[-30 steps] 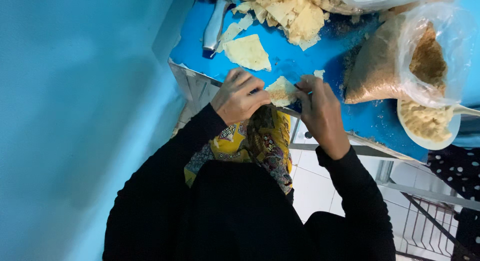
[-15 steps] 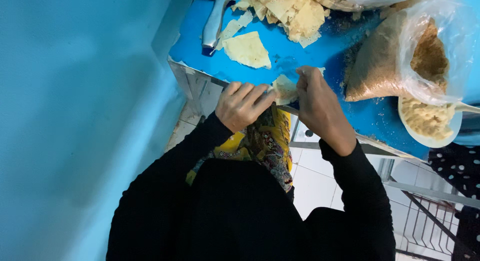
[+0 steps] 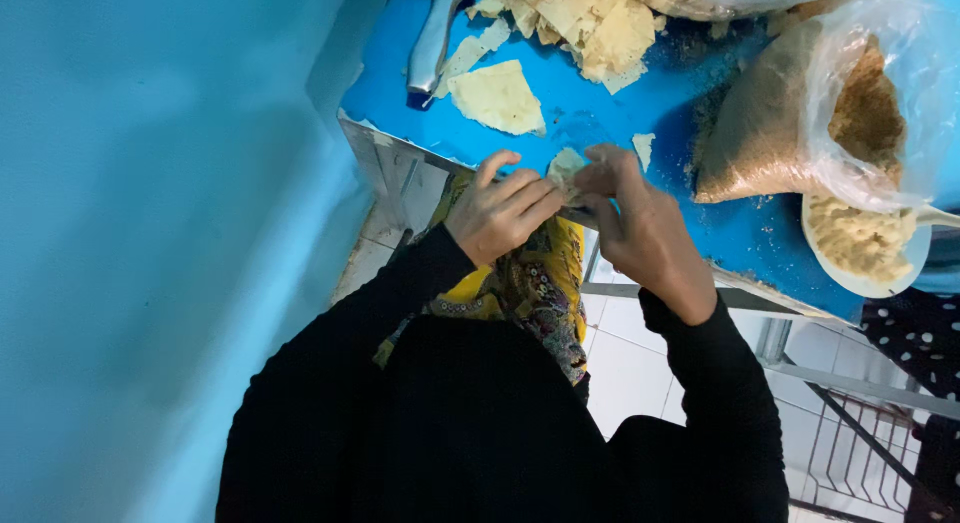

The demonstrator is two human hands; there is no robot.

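Note:
My left hand (image 3: 500, 211) and my right hand (image 3: 640, 228) meet at the near edge of a blue table (image 3: 640, 113), both pinching a small pale folded pastry sheet (image 3: 566, 167) between the fingertips. Most of the pastry is hidden by my fingers. A flat triangular pastry sheet (image 3: 497, 98) lies on the table just beyond my left hand. Further back sits a heap of pale pastry sheets (image 3: 590, 23). My black sleeves and a yellow patterned cloth (image 3: 530, 283) fill the lower view.
A clear plastic bag of brown crumbly filling (image 3: 800, 123) lies right of my hands, beside a white plate of pale filling (image 3: 865, 248). A grey-blue tool (image 3: 432, 43) rests at the table's far left. A blue wall stands to the left; white floor tiles and a metal rack lie below.
My hands have shifted slightly and closed tighter over the pastry piece, folding it so less of it shows. Everything else on the table stays put.

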